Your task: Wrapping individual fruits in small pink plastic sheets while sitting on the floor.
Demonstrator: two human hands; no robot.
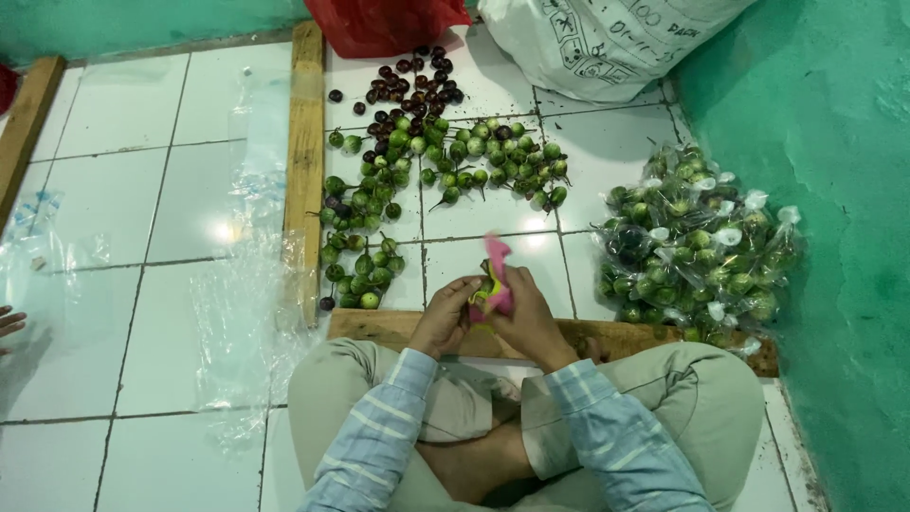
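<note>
I sit cross-legged on a white tiled floor. My left hand (444, 316) and my right hand (523, 315) meet in front of my knees. The right hand grips a pink tool (497, 266) whose tip sticks upward. Between both hands sits a small green round eggplant (482, 289), with the left fingers on it. Ahead lies a loose spread of small green eggplants (445, 161), with dark purple ones (409, 87) farther back.
Filled clear bags of green eggplants (697, 251) pile up at the right by a green wall. Wooden planks (305, 161) frame the heap. Empty clear plastic bags (242, 313) lie at left. A white sack (607, 38) and red bag (379, 24) stand behind. Another person's fingers (8, 322) show at the left edge.
</note>
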